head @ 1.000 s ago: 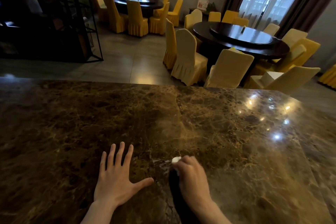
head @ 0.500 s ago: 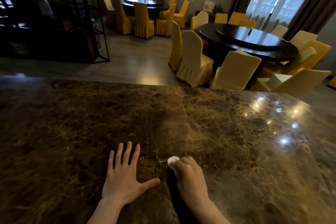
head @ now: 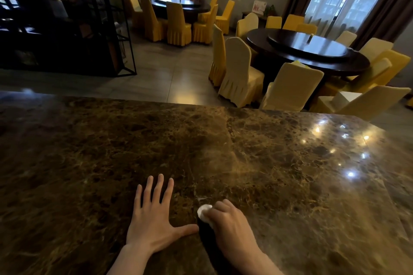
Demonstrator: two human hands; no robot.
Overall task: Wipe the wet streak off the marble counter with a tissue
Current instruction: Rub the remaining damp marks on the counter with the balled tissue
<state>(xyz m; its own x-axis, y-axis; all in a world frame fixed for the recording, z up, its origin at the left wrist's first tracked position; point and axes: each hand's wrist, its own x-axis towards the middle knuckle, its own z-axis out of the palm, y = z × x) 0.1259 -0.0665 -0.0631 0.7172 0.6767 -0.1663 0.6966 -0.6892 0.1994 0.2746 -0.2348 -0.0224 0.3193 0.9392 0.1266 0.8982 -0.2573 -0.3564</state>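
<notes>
The brown marble counter (head: 89, 145) filled the lower half of the view, polished enough to throw back the ceiling lights at its right end. Beyond its far edge lay a dining room of round dark tables and yellow-covered chairs (head: 240, 73), none of it part of the job.

The left hand (head: 154, 219) lay flat on the stone, palm down, fingers spread and thumb out toward the right, grasping nothing. It was most likely planted there as a brace, so the person could lean in and press with the other arm.

The right hand (head: 230, 223) sat just beside that thumb, its fingers curled down and clenched over a small wad of white tissue (head: 203, 210), only the front of which peeked out past the knuckles. Bunching the tissue gave a firm pad and kept it from tearing under pressure.

The wet streak (head: 202, 198) showed as a faint pale line on the marble just ahead of the wad, near but not clearly under it. By that, the wiping looked unfinished, and a short push forward seemed called for.
</notes>
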